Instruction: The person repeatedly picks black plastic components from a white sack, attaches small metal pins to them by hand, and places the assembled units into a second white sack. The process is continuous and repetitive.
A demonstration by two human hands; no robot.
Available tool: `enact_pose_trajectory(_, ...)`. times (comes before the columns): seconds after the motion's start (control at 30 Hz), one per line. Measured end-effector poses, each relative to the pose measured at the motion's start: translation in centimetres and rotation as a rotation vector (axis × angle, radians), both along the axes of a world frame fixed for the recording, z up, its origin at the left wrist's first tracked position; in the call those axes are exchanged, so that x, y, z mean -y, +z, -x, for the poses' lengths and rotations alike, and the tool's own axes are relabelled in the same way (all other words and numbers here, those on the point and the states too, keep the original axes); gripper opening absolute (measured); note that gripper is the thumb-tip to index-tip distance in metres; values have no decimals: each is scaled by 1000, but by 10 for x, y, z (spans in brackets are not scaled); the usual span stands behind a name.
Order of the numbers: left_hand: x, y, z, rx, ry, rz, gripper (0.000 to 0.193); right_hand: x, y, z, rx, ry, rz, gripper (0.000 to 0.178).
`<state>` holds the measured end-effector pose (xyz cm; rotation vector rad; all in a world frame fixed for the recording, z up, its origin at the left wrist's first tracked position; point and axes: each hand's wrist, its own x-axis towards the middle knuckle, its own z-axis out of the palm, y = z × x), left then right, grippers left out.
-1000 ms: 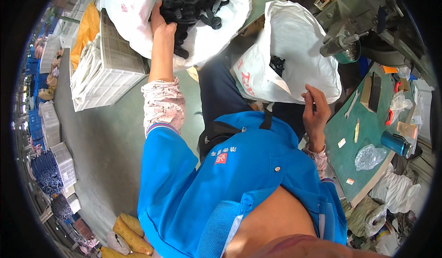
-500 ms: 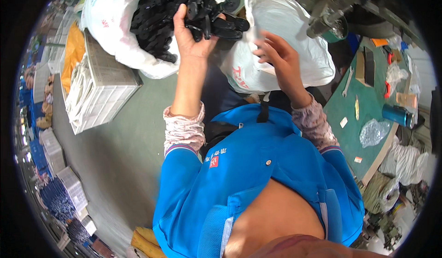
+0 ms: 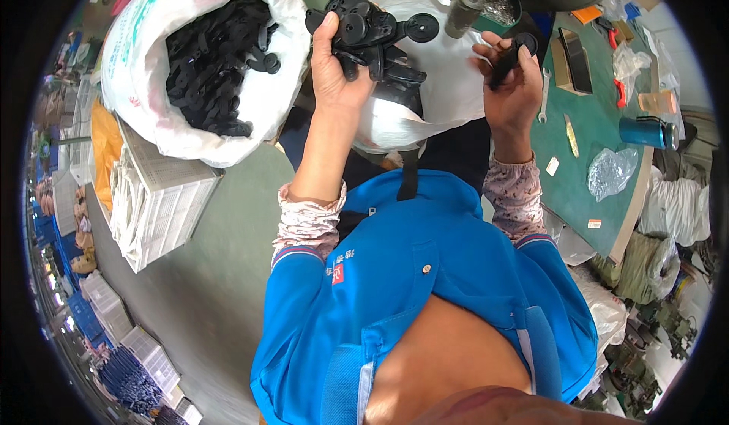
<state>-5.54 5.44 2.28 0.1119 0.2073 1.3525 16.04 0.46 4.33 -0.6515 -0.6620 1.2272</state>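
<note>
My left hand (image 3: pixel 339 83) is closed around a bunch of black plastic parts (image 3: pixel 368 30) with round disc ends. It holds them over the near left side of an open white plastic bag (image 3: pixel 448 83). More black shapes show just below the bunch; whether they are held or lie in the bag, I cannot tell. To the right of that bag, my right hand (image 3: pixel 518 99) grips a single black plastic part (image 3: pixel 504 67), also with a round end, between thumb and fingers. A large white sack (image 3: pixel 285 68) on the left contains a heap of similar black parts (image 3: pixel 213 61).
A grey crate (image 3: pixel 178 197) with folded white sacks stands below the large sack. The green table (image 3: pixel 566 190) at right bears a wrench (image 3: pixel 544 95), a blue flask (image 3: pixel 645 132) and crumpled clear plastic (image 3: pixel 611 173). Beyond the bag is a green container (image 3: pixel 501 4) of small metal pieces.
My right hand has moved right and up and now visibly holds one black part. The left hand, with its bunch, is now away from the large sack and over the white bag. The view has shifted.
</note>
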Motion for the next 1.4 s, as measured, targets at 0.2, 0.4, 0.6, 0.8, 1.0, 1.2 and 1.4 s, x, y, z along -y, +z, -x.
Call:
enact_pose_trajectory(0.2,2,5,-29,-228,106,-112,34,17,-3,8,482,-59,2,34)
enact_pose_trajectory(0.4,9,2,-43,-303,109,-162,30,15,-2,15,505,25,92,32)
enact_pose_trajectory(0.6,12,-3,-45,-280,77,-169,31,9,-6,4,380,60,164,25)
enact_pose_trajectory(0.8,10,-5,-35,-156,59,-68,34,-12,20,-23,534,-12,55,31)
enact_pose_trajectory(1.0,9,-6,-37,-154,37,-96,34,-29,35,-23,618,5,-24,35)
enact_pose_trajectory(1.2,5,-7,-28,-152,10,-155,36,-68,79,-19,513,-60,-54,30)
enact_pose_trajectory(1.4,-1,-15,-27,-110,-22,-146,48,-96,103,-32,763,114,122,23)
